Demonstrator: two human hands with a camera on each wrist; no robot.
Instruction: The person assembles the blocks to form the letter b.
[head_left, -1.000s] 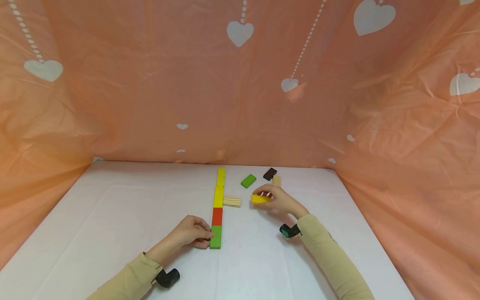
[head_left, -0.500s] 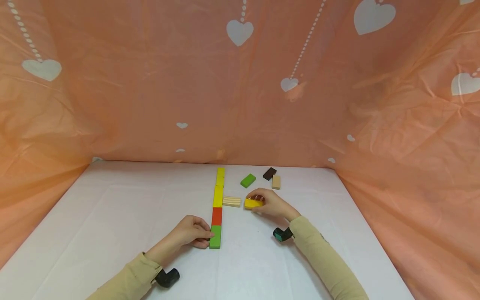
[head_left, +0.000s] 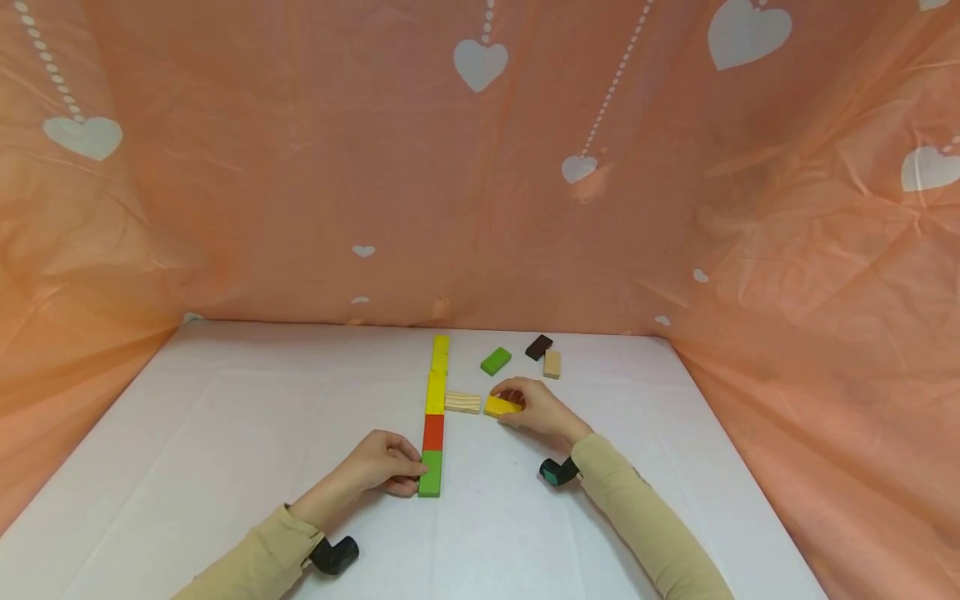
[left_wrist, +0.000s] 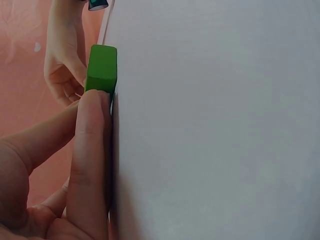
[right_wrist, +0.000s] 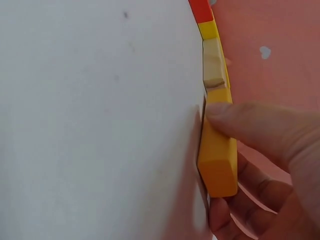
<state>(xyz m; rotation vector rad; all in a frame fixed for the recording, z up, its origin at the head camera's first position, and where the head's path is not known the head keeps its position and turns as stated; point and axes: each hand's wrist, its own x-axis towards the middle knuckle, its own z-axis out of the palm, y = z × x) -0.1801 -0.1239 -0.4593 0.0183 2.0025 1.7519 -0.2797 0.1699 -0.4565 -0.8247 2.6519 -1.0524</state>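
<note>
Flat wooden blocks lie end to end in a line on the table: two yellow blocks [head_left: 438, 371], a red block [head_left: 433, 432] and a green block [head_left: 430, 475] nearest me. My left hand [head_left: 385, 464] rests at the green block's left side, its fingertips holding it; the left wrist view shows the green block's end [left_wrist: 102, 62]. A striped plain-wood block [head_left: 462, 402] juts right from the line. Right of it, my right hand [head_left: 542, 407] pinches another yellow block [head_left: 501, 407] between thumb and fingers, almost end to end with the striped block. Its fingers partly cover this block.
A loose green block [head_left: 496, 361], a dark brown block [head_left: 539, 347] and a plain-wood block [head_left: 552, 364] lie behind my right hand. The white-covered table [head_left: 285, 392] meets an orange curtain [head_left: 420, 192] at its back and sides.
My right hand has carried the yellow block left and slightly toward me, close to the striped block. The plain-wood block behind it shows more fully. My left hand has stayed in place.
</note>
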